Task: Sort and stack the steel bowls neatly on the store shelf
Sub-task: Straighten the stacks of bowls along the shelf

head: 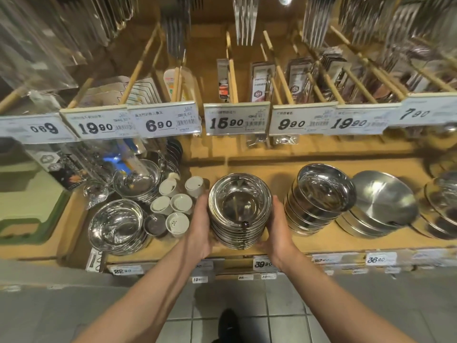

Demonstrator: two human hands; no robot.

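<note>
A tall stack of several steel bowls (239, 209) stands at the middle of the wooden shelf (329, 243). My left hand (199, 226) presses against its left side and my right hand (278, 225) against its right side, so both hands grip the stack. To its right a second stack of steel bowls (319, 199) leans, its top bowl tilted. Further right lie wide shallow steel bowls (383, 206). On the left are two more bowl stacks, one near the front (116, 225) and one behind it (137, 181).
Several small white and steel shaker cups (173, 204) stand between the left bowls and my left hand. Price tags (236, 122) hang on a rail above, with packaged cutlery on hooks behind. A green tray (22, 219) lies at far left. Grey floor tiles lie below.
</note>
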